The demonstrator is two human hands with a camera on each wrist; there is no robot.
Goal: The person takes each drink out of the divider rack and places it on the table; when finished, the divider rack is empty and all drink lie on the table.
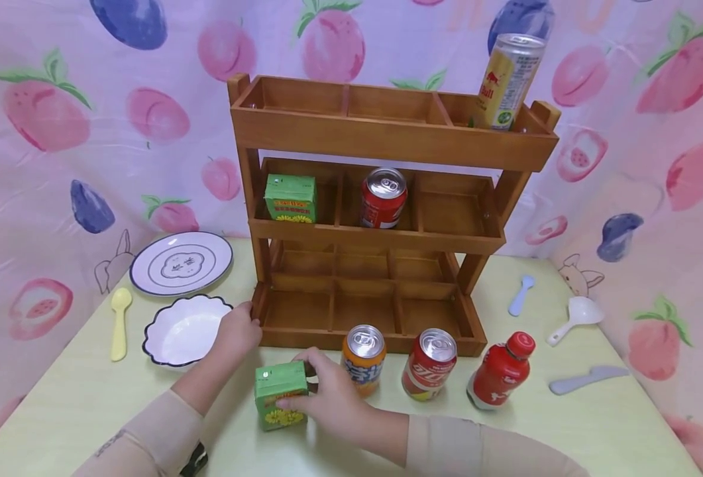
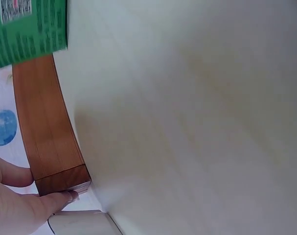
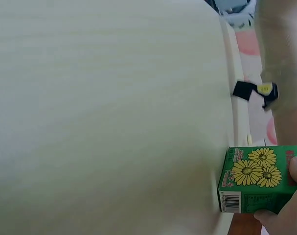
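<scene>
Looks like shelving time: right grip (image 1: 334, 395) snugly pinching the carton (image 1: 275, 383), left grip (image 1: 238, 335) clasping the rack (image 1: 327, 230) beyond it, next probably needs steady raising.

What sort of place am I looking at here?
Probably a staged tabletop set: a fruit-print backdrop hangs behind the table, and a wooden rack on it holds drink cans.

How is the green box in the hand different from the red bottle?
The green box has flat sides; the red bottle is rounded. The right hand grips the box, but no hand holds the bottle. The bottle has a cap; the box has a flat top. Both have printing.
</scene>
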